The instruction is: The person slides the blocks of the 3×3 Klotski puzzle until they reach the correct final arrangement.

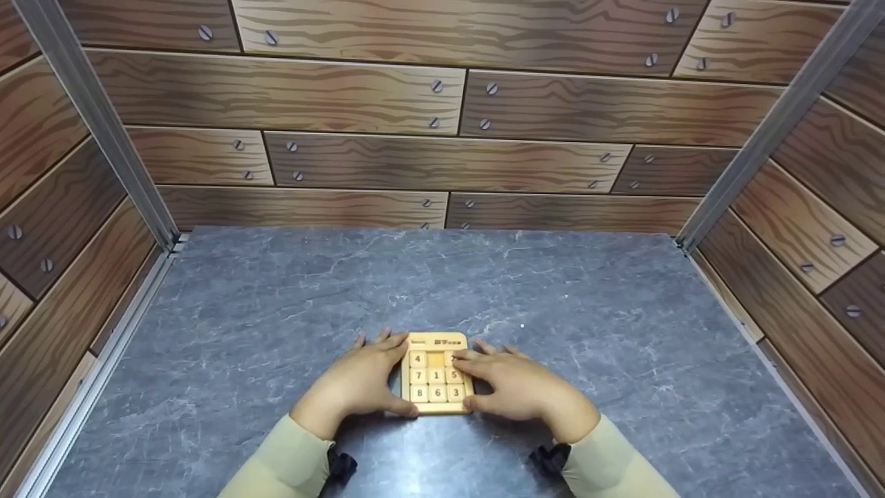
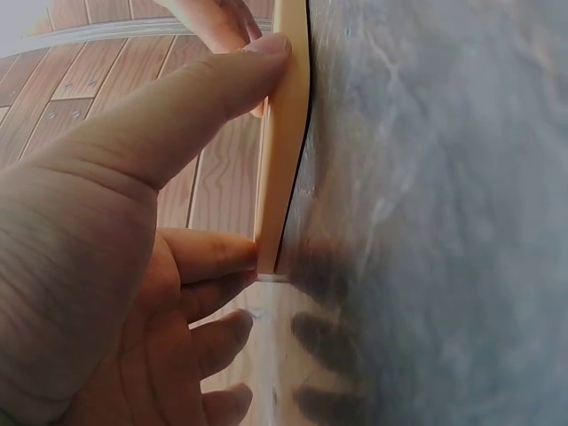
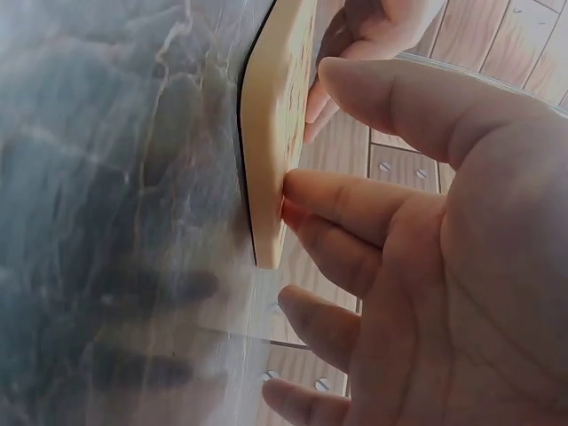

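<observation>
A yellow number puzzle (image 1: pixel 437 408) lies flat on the table. Its rows show 4, a gap and a tile partly hidden by a fingertip; then 7, 1, 5; then 8, 6, 3. My left hand (image 1: pixel 356 384) holds the left side, thumb at the near corner and index finger at the far one; the left wrist view shows both against the board's edge (image 2: pixel 286 133). My right hand (image 1: pixel 522 387) has its index fingertip on the top right tile, its thumb by the near right corner. In the right wrist view that thumb stands off the board (image 3: pixel 266 115), with the other fingers extended.
The grey marbled tabletop (image 1: pixel 429 277) surrounds the puzzle. Wood-patterned panels (image 1: pixel 359 97) rise at the back and on both sides, with metal rails (image 1: pixel 110 124) at the corners. A dark band (image 1: pixel 341 465) is at each wrist.
</observation>
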The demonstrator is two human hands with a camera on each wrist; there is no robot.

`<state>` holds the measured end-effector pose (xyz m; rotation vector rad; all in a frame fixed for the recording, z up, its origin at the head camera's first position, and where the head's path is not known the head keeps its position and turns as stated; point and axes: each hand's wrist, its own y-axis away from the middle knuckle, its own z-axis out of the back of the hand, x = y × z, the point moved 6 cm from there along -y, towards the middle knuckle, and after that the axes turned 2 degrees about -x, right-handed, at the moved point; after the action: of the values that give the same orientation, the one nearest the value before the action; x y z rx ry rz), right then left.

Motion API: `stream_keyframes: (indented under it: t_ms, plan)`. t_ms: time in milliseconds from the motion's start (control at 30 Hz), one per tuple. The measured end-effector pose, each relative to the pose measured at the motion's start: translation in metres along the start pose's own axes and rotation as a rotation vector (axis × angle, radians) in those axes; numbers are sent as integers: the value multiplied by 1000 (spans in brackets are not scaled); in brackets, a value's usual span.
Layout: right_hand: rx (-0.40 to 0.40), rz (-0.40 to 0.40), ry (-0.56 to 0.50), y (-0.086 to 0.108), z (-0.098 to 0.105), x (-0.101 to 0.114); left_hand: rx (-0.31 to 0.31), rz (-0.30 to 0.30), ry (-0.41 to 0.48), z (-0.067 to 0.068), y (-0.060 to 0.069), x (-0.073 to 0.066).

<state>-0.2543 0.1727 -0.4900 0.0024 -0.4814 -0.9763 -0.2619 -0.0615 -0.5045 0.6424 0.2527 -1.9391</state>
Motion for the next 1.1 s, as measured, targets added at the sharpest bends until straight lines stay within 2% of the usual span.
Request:
stream_keyframes:
  t_ms: [367,667,867,1100]
  plan:
    - [32,-22,106,9,-10,17,7,1,20,-6,4,-1]
    - [82,80,79,16,-19,39,9,-9,-2,-6,4,-3]
    - [80,74,30,12,-15,35,20,-5,-6,-2,3,-6]
    - [64,72,5,2,-16,23,19,2,-3,-3,2,-3]
